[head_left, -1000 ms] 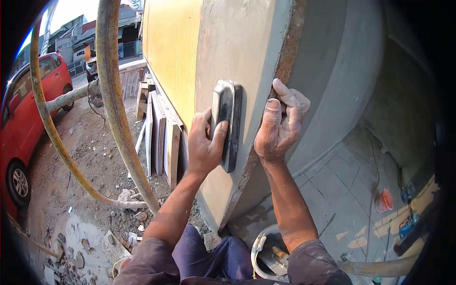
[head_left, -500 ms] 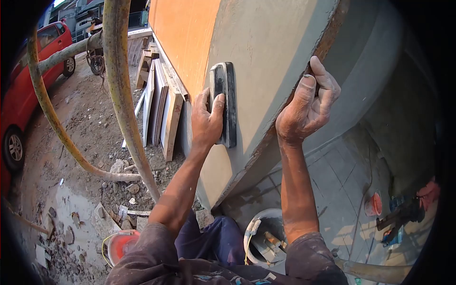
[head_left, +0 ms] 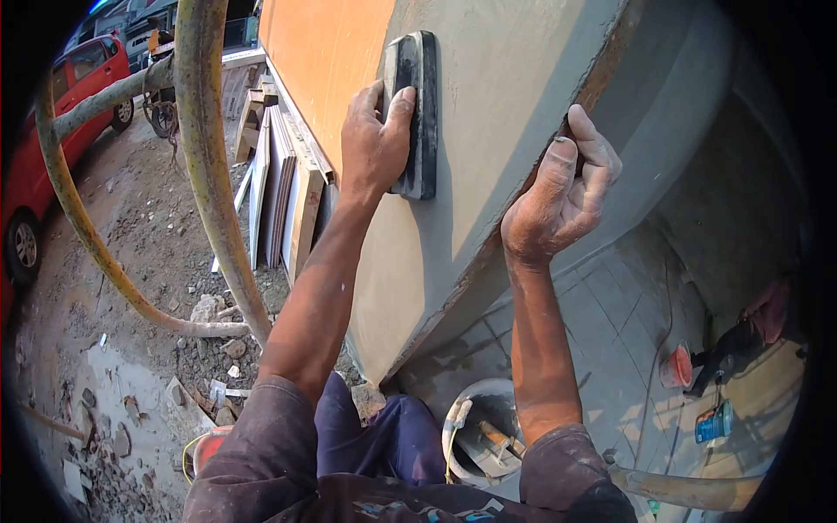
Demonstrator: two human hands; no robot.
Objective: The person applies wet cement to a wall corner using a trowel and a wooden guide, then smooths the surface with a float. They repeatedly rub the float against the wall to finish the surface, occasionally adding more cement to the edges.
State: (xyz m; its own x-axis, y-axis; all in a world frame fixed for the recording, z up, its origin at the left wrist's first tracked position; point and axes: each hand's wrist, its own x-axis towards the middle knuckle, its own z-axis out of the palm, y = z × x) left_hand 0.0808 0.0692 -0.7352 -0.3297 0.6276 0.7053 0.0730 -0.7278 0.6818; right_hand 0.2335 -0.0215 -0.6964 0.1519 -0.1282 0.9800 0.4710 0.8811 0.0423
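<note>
My left hand [head_left: 375,144] is closed around a black plastering float [head_left: 425,113], its face flat against the smooth grey plaster of the wall [head_left: 501,96]. An orange painted strip [head_left: 323,61] borders the plaster on the left. At the wall's rough, broken edge [head_left: 497,218], my right hand [head_left: 558,192] is raised with the fingers curled in and the thumb close to the forefinger. Pale dust coats its fingertips. Whether anything small sits between them is too hidden to tell.
Yellowed scaffold tubes [head_left: 205,131] stand at the left. Boards and frames [head_left: 279,187] lean near the wall. Below are a bucket with tools [head_left: 462,436] and a red bucket [head_left: 209,449]. A red car [head_left: 61,122] is parked beyond the rubble. A blue can [head_left: 715,423] lies on the tiles.
My left hand has slid the float upward along the plaster. My right hand stays at the wall edge in almost the same pose. The view has shifted slightly.
</note>
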